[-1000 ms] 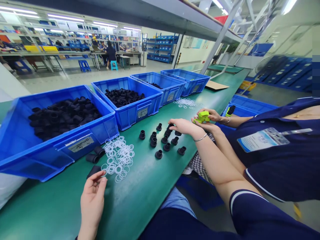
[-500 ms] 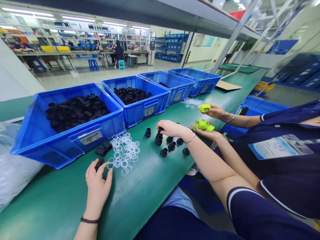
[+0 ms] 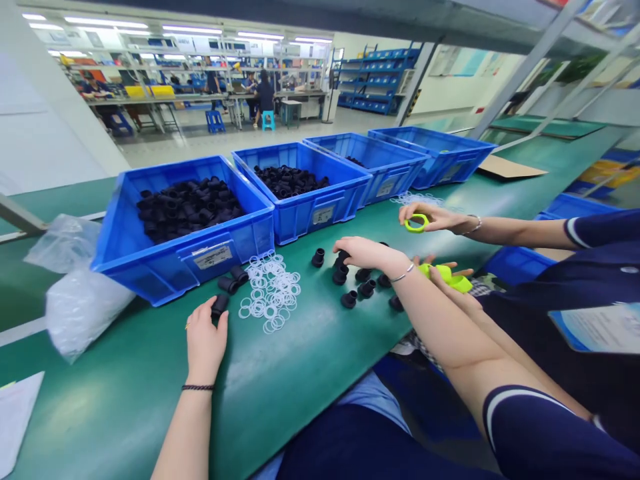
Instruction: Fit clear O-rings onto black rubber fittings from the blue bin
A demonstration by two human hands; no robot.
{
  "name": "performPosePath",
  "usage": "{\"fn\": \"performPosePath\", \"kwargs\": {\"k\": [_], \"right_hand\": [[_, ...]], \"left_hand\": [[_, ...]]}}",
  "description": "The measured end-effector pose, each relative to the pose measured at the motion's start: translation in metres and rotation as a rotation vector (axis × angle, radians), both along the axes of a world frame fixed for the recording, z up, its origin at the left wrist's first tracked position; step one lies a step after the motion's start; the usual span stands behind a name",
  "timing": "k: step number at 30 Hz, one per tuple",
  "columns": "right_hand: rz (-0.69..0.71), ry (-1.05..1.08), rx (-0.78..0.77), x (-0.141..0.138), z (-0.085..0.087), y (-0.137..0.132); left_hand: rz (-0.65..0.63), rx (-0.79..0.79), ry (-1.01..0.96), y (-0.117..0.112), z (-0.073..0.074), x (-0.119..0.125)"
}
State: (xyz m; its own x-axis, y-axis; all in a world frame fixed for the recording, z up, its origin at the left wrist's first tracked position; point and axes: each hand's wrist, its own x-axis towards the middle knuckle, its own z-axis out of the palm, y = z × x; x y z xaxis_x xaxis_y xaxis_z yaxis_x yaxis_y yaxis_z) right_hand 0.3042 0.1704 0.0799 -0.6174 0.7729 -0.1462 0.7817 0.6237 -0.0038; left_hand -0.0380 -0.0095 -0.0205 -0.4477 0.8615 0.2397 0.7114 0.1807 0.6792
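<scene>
My left hand (image 3: 206, 337) lies low over the green table, its thumb and fingers closed round a short black pipe fitting (image 3: 220, 305). Two more such fittings (image 3: 233, 280) rest just beyond it, beside a loose heap of thin white rings (image 3: 273, 290). Farther right, my right hand (image 3: 365, 253) pinches a black fitting (image 3: 341, 257) from above, over another standing black fitting (image 3: 341, 274). Several black fittings (image 3: 367, 289) stand around it, some partly hidden by my hand and forearm.
Blue bins, the nearest one (image 3: 227, 257) heaped with black fittings, line the back of the green table (image 3: 300, 373). At right, a co-worker's hands (image 3: 440, 217) hold yellow-green rings (image 3: 416, 223). A clear plastic bag (image 3: 83, 307) lies at left; a metal shelf beam (image 3: 320, 20) crosses overhead.
The view has swung left, so the scene appears shifted right. My left hand still grips its fitting, which now shows more fully. The co-worker's raised ring has turned to show its opening.
</scene>
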Motion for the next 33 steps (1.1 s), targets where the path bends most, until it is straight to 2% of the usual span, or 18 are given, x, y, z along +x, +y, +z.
{"fn": "performPosePath", "kwargs": {"k": [4,8,12,16,20,22,27,31,33], "right_hand": [[-0.006,0.099,0.094,0.000,0.010,-0.008],[0.069,0.289,0.161,-0.027,0.011,-0.030],[0.227,0.307,0.076,-0.084,-0.011,-0.058],[0.411,0.265,0.025,-0.142,-0.042,-0.080],[0.395,0.295,0.045,-0.176,-0.064,-0.094],[0.356,0.322,0.074,-0.184,-0.071,-0.098],[0.346,0.417,0.153,-0.188,-0.083,-0.097],[0.438,0.598,0.241,-0.183,-0.098,-0.090],[0.545,0.727,0.291,-0.178,-0.111,-0.079]], "left_hand": [[0.082,0.039,-0.283,0.002,-0.003,-0.003],[0.094,0.138,-0.489,0.003,-0.009,0.000],[0.039,0.261,-0.744,0.003,-0.009,0.007],[-0.043,0.323,-0.926,0.001,0.001,0.012],[-0.073,0.353,-1.195,-0.003,0.013,0.020],[-0.068,0.356,-1.308,-0.004,0.017,0.026],[-0.038,0.384,-1.327,-0.001,0.023,0.038],[0.041,0.443,-1.336,-0.001,0.029,0.048],[0.082,0.468,-1.340,0.001,0.028,0.052]]}}
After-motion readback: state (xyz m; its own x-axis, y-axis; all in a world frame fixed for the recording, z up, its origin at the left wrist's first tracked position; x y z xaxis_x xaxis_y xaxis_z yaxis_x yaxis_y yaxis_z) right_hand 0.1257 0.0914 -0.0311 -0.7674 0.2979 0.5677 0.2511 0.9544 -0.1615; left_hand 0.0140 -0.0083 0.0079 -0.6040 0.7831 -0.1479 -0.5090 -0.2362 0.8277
